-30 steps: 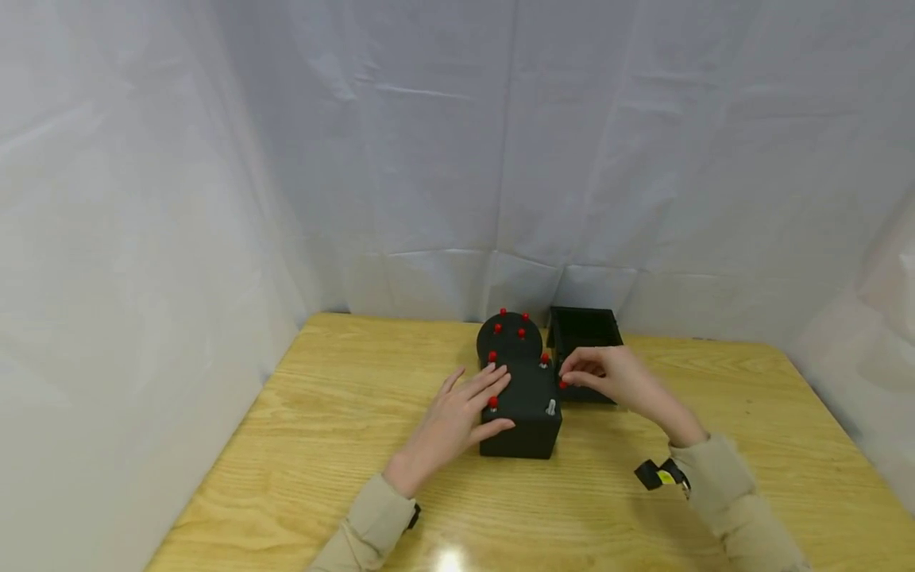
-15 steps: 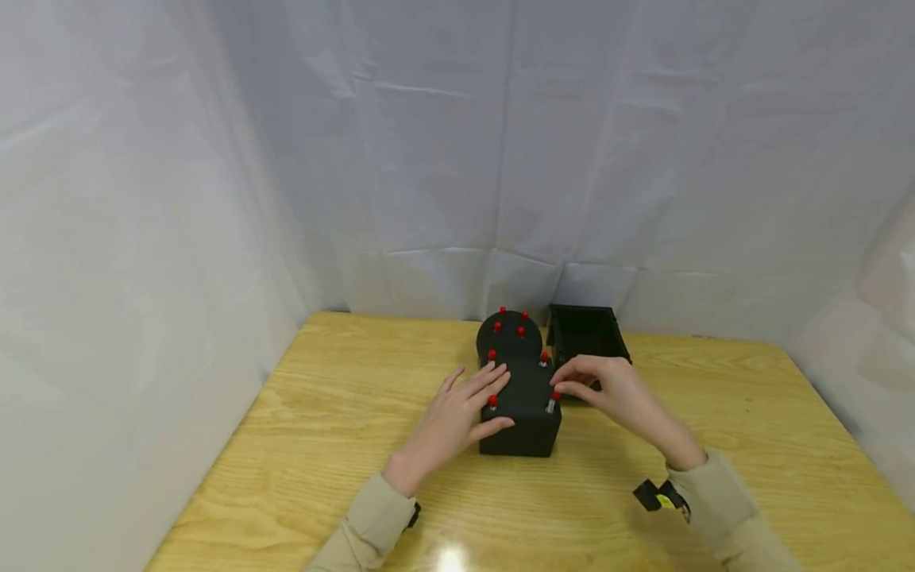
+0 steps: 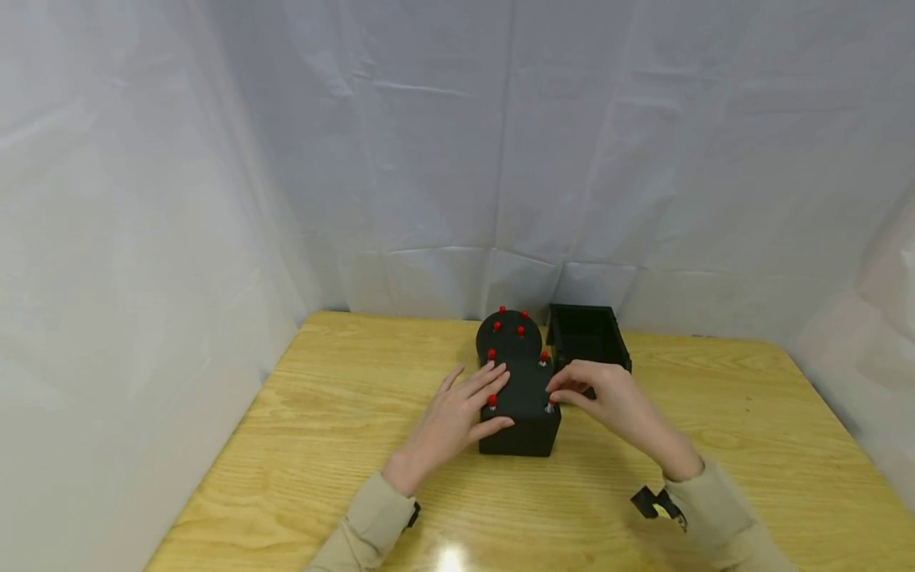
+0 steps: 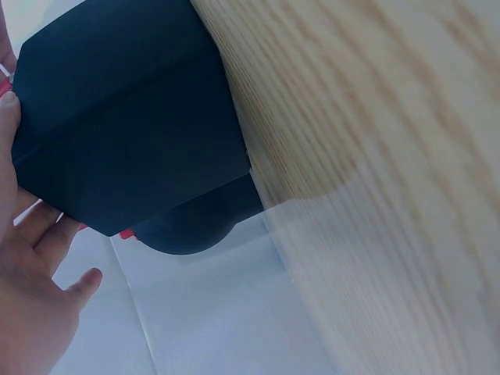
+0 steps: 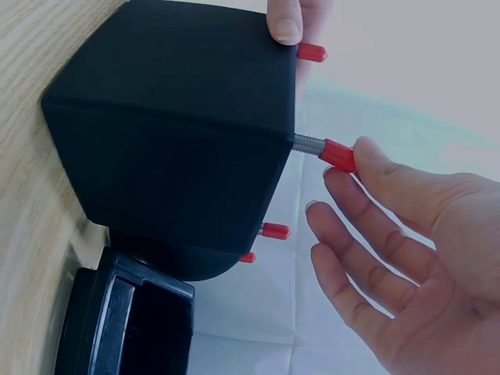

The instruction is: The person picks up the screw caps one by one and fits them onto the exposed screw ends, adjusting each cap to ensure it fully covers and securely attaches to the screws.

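With the left hand [image 3: 457, 417] lying flat on the black box [image 3: 522, 413] on the bench [image 3: 343, 445], the right hand [image 3: 608, 397] pinches the near-right red-capped screw [image 5: 332, 151], which looks only partly threaded in, the three beyond it apparently seated.

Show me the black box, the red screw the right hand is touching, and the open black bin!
black box [image 5: 180, 133], right wrist view, on its dark side face
red screw [image 5: 337, 155], right wrist view, on its red cap
black bin [image 3: 588, 334], head view, on its inside wall
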